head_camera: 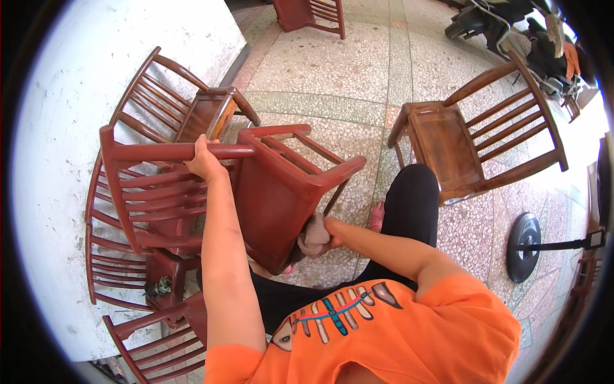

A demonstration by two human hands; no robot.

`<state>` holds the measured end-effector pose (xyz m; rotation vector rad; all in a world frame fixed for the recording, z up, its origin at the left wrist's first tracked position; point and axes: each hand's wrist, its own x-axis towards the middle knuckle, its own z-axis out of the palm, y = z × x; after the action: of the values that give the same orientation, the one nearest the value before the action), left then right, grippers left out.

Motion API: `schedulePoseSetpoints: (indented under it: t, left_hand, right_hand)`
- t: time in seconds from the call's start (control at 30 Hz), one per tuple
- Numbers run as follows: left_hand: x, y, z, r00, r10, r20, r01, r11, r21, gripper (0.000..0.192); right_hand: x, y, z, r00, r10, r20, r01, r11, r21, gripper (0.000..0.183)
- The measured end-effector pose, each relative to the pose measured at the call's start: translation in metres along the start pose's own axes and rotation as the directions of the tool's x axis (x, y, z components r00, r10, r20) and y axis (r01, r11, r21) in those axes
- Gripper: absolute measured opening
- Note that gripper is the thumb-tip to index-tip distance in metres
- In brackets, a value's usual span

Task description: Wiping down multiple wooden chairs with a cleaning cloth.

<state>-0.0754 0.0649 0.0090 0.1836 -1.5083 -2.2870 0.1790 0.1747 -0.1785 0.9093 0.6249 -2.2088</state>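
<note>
A red-brown wooden chair (273,206) is tilted in front of me, its slatted back to the left and its legs pointing up and to the right. My left hand (206,158) grips the upper side post of its back. Low on the right, my right hand (336,231) holds a bunched greyish cloth (315,236) against the edge of the seat frame. The fingers of that hand are partly hidden by the cloth.
Several more wooden chairs line the white wall at left, one (204,113) brown and glossy. Another brown chair (446,144) stands at right, near a round black stand base (524,247). A red chair (295,12) is at the top; scooters (484,24) stand at upper right.
</note>
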Motion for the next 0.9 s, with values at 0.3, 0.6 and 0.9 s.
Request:
schedulePoseSetpoints:
  t: [0.3,0.6,0.9]
  left_hand:
    - [-0.006,0.001,0.018,0.995,-0.006,0.098,0.015,0.996,-0.089,0.032]
    - [-0.017,-0.029,0.062,0.97,-0.127,0.206,0.127,0.992,0.013,0.026]
    - [-0.019,-0.117,0.13,0.893,-0.024,0.449,-0.044,0.989,0.14,0.046]
  right_hand:
    - [-0.167,-0.061,0.029,0.892,-0.393,0.222,0.341,0.91,0.237,0.033]
    - [-0.139,-0.104,0.087,0.215,-0.753,0.622,0.612,-0.392,-0.687,0.04]
    - [-0.008,-0.097,0.094,0.347,-0.762,0.546,-0.346,-0.646,-0.681,0.035]
